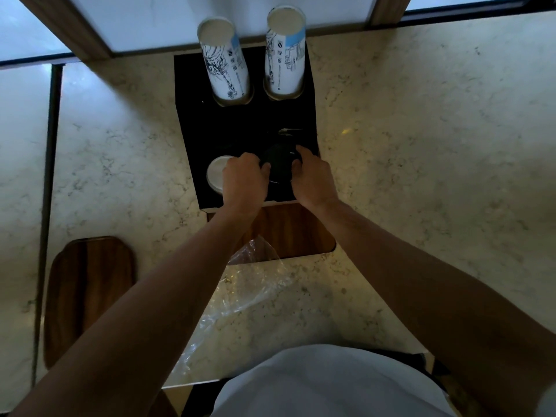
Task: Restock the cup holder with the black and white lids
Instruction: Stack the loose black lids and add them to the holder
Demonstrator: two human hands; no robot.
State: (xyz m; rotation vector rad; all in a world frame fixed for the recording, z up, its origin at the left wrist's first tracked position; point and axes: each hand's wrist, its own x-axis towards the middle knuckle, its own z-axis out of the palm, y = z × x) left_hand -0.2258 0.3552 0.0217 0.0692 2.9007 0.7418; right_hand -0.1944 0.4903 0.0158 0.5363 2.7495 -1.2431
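Gripping one black lid stack point(278, 167) with curled fingers, both hands point(243, 179) point(314, 179) flank it beside one white lid stack point(215, 174).

A crumpled clear plastic bag point(240, 299) lies on the marble counter point(421, 145), with a wooden board point(87, 296) well to its left

We note a black cup holder point(240, 130) on the marble counter. Two tall stacks of printed paper cups point(228, 67) fill its far slots. White lids point(215, 173) sit near-left; black lids point(278, 167) stand in the near-right slot.
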